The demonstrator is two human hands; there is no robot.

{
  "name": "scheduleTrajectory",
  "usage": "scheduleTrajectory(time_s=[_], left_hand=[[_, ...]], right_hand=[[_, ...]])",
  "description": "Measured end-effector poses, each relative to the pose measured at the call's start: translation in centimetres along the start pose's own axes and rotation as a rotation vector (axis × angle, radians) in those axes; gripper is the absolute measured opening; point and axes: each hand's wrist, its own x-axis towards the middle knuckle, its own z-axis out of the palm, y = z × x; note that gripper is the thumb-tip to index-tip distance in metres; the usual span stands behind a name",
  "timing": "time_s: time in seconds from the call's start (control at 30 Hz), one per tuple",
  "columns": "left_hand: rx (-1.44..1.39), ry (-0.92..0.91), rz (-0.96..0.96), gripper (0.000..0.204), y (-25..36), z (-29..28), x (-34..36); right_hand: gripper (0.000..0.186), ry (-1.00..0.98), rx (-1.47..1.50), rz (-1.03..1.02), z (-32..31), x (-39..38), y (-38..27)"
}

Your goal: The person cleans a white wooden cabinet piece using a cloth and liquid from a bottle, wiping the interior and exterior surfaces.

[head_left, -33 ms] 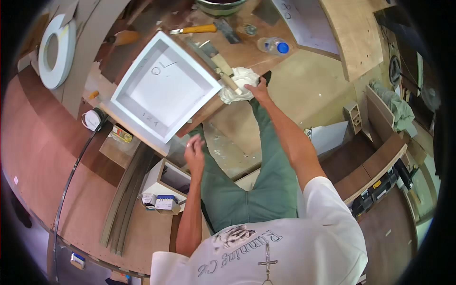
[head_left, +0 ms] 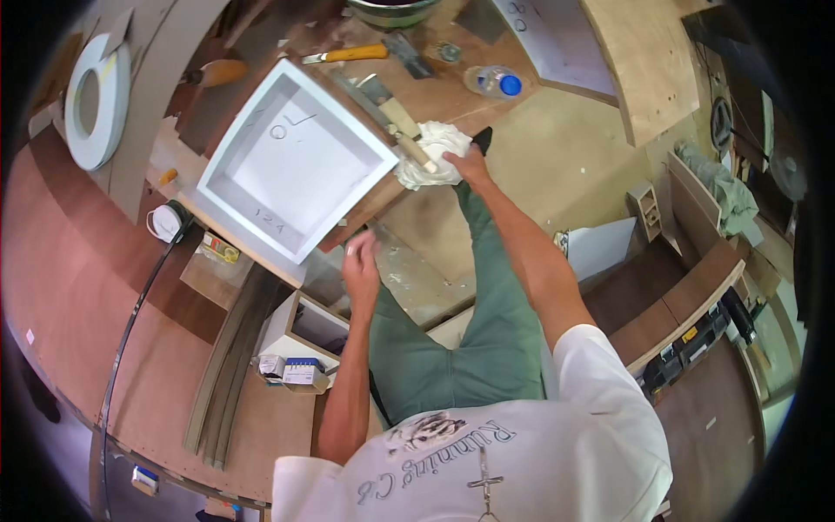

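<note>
My right grip [head_left: 468, 165] was at the right-hand edge of a white cloth [head_left: 445, 137], thumb laid on its folds; the other fingers were mostly hidden, so I cannot tell how far they were closed or whether they pinched it. The cloth lay at the near edge of the brown surface [head_left: 444, 103], to the left of that grip, with a wooden tool handle [head_left: 416, 150] resting across its left part. It was crumpled into a rounded, soft heap, full of creases. My left grip [head_left: 360, 271] was blurred, its fingers loosely curled and holding nothing I could see, near the lower corner of an open white box [head_left: 300, 161]. That box had pale inner walls and dark handwritten marks.
</note>
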Motion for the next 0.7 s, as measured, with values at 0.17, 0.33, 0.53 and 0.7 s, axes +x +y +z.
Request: scheduleTrajectory(time_s=[0.17, 0.33, 0.53, 0.7], left_hand=[[0.209, -0.26, 0.259, 0.031, 8.9, 9.6, 10.3], [0.313, -0.245, 0.414, 0.055, 13.4, 17.7, 16.9], [0.357, -0.173, 0.593, 0.066, 9.6, 20.9, 20.8], [0.234, -0.16, 0.489, 0.067, 11.8, 24.8, 20.1]], right_hand=[[0.041, -0.092, -0.031, -0.274, 0.9, -5.1, -9.5], [0.029, 0.244, 0.018, -0.623, -3.0, -7.0, -14.2], [0.029, 0.108, 0.167, -0.191, -5.6, -9.1, -12.1], [0.049, 0.135, 0.386, -0.109, -10.6, -10.4, -5.5]])
